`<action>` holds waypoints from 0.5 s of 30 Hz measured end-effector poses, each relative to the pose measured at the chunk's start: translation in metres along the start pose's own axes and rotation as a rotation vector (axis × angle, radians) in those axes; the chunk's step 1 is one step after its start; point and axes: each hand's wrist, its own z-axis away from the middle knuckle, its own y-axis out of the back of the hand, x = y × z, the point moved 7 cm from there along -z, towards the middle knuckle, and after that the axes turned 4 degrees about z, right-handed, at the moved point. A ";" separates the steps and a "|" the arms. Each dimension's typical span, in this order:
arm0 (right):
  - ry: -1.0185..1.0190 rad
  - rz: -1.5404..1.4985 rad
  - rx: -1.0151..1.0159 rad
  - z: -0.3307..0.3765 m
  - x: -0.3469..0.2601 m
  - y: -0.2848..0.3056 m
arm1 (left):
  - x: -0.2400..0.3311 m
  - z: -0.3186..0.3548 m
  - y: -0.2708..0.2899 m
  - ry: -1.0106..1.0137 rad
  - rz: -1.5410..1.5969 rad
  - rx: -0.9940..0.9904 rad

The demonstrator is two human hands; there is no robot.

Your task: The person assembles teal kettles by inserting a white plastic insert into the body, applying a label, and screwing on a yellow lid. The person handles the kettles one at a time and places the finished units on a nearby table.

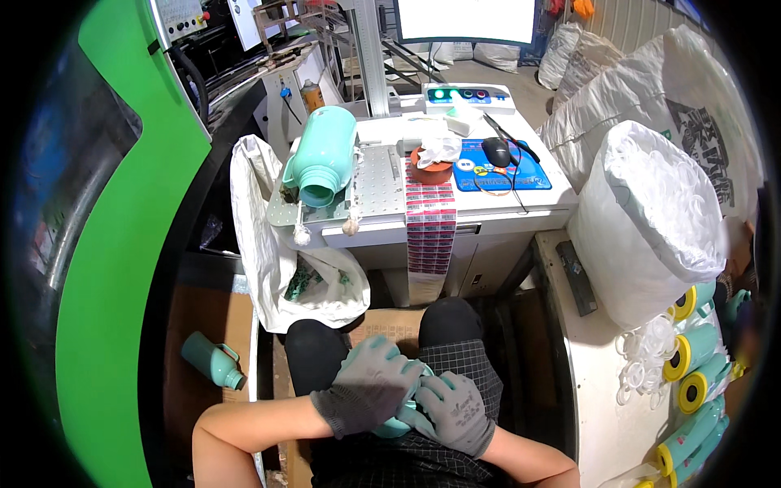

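On my lap, between my thighs, lies a turquoise plastic jug (pixel 394 428), mostly hidden by my gloves. My left hand (pixel 377 381), in a grey-coated work glove, is closed over its upper part. Close beside it, my right hand (pixel 455 409) has its fingers bent around the jug's right side. What the fingertips press on is covered. Ahead of me, a larger-looking turquoise jug (pixel 324 154) with a side handle lies on a perforated metal plate (pixel 378 183), its open mouth toward me.
A white sack (pixel 260 236) hangs open before my left knee. Another turquoise jug (pixel 213 360) lies in a cardboard-lined bin at left. A label strip (pixel 431 236) drapes off the desk. At right stand a sack of clear rings (pixel 643 228) and several yellow-rimmed jugs (pixel 690 354).
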 end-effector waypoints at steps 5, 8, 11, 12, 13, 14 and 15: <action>0.014 0.049 -0.024 0.000 -0.002 0.003 | 0.008 -0.030 0.012 -0.145 -0.223 -0.104; 0.044 0.007 0.048 0.005 0.000 0.005 | 0.007 -0.040 0.001 -0.234 -0.122 -0.223; 0.041 -0.011 0.051 0.007 -0.003 0.008 | 0.003 -0.037 -0.019 -0.231 -0.012 -0.366; 0.032 -0.016 0.049 0.006 -0.002 0.011 | 0.004 -0.038 -0.018 -0.187 -0.046 -0.367; 0.020 -0.014 0.064 0.007 -0.003 0.011 | 0.004 -0.039 -0.019 -0.144 -0.082 -0.367; 0.008 -0.011 0.079 0.007 -0.003 0.012 | 0.006 -0.038 -0.025 -0.203 -0.086 -0.299; 0.001 -0.013 0.092 0.008 -0.005 0.012 | 0.008 -0.039 -0.024 -0.194 -0.064 -0.266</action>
